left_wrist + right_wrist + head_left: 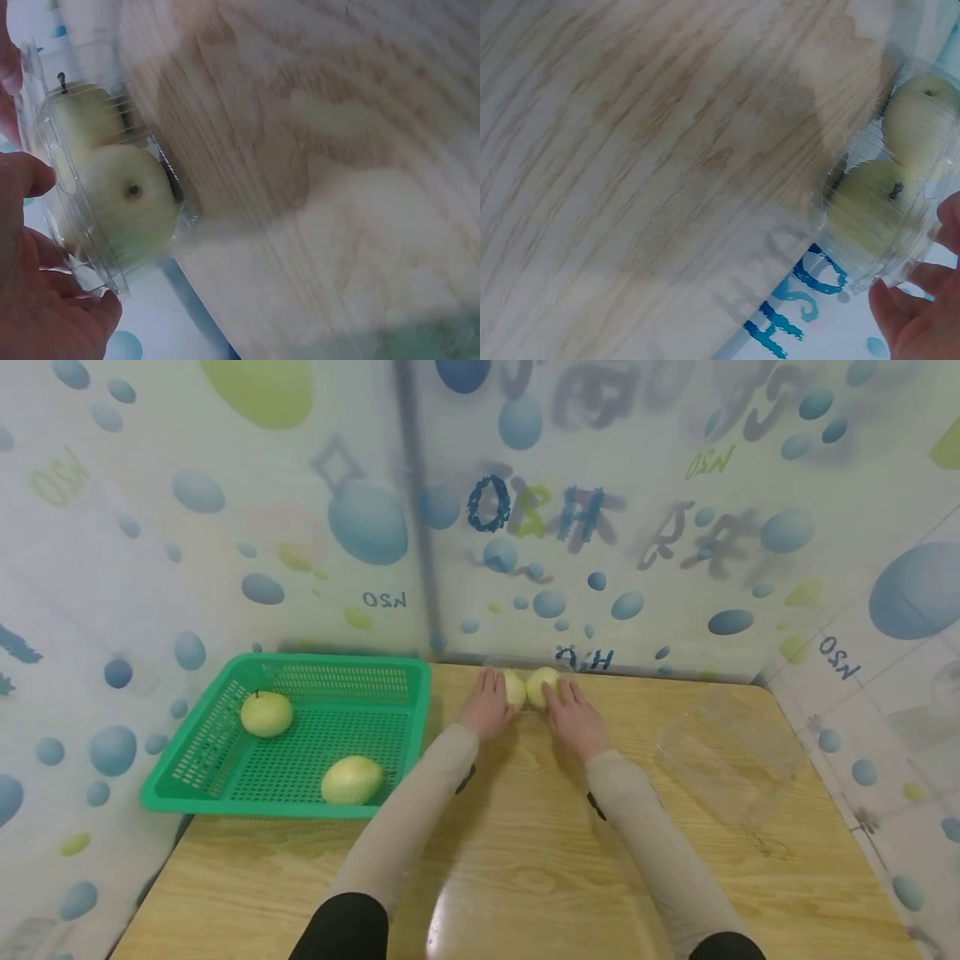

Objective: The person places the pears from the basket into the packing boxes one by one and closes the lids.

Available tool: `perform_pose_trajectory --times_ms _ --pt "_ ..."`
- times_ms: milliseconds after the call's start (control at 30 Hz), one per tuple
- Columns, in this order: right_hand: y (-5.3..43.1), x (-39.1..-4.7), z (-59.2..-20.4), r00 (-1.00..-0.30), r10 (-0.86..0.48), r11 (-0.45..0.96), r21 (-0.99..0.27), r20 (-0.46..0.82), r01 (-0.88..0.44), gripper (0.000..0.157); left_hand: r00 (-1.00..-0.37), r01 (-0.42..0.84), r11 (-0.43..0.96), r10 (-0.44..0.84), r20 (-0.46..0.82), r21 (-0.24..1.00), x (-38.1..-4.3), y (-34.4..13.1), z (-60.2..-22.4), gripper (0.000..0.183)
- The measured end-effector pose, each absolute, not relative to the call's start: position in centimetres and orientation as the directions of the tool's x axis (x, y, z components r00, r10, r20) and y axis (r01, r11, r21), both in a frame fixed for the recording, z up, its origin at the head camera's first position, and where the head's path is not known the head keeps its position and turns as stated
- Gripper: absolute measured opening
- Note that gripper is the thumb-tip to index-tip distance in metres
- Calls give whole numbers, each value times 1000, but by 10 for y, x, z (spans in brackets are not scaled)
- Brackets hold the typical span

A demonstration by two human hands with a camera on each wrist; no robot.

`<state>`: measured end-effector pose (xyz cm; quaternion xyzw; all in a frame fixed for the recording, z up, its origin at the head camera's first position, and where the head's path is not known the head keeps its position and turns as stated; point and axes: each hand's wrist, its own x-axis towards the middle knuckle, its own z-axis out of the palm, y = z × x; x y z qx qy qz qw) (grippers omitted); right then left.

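A clear plastic fruit box [154, 142] with two pale yellow-green pears in it sits at the table's back edge. In the left wrist view one pear [131, 202] shows its blossom end and the other pear [86, 116] its dark stem. My left hand [489, 703] grips the left side of the box, thumb and fingers at its rim. On the opposite side my right hand [577, 720] holds the rim, its fingertips [881, 300] curled at the corner. From the head view, the hands hide most of the box.
Left on the wooden table [525, 860] stands a green plastic basket [423, 718] with a pear [267, 714] at its back and another pear [352, 779] near the front. A second clear plastic box [727, 760] lies at the right. A patterned curtain [480, 585] hangs behind the table.
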<state>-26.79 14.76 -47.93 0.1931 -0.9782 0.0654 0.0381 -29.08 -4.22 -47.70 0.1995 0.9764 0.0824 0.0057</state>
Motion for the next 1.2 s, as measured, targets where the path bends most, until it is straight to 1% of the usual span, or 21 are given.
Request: perform_pose_trajectory --times_ms 200,367,500,633,767,933,1000,1100,1200 --pt "152 -282 -481 -937 -341 924 -154 79 -350 48 -917 394 903 398 6 169 -306 -38 -476 65" --pt "155 -289 -483 -944 -322 926 -184 70 -329 48 -922 375 904 387 -23 205 -317 -36 -479 66" --pt "155 -291 -485 -941 -325 921 -196 93 -337 47 -922 367 901 386 -40 231 -322 -40 -479 67" --pt "155 -295 -486 -935 -340 912 -210 96 -353 48 -920 361 900 386 -62 245 -324 -44 -478 67" --pt "156 -296 -480 -921 -370 898 -209 119 -388 47 -909 384 892 410 -72 240 -323 -47 -476 67" --pt "159 -293 -465 -901 -403 875 -222 161 -431 40 -888 435 878 455 -64 202 -318 -52 -465 66" --pt "162 -288 -458 -894 -416 864 -236 167 -445 36 -884 443 872 463 -57 209 -315 -55 -458 65" --pt "165 -281 -445 -876 -446 846 -233 181 -479 31 -884 437 863 465 -57 254 -310 -64 -446 62" --pt "169 -271 -433 -842 -495 827 -182 214 -532 28 -879 415 837 470 -79 358 -301 -70 -437 60"
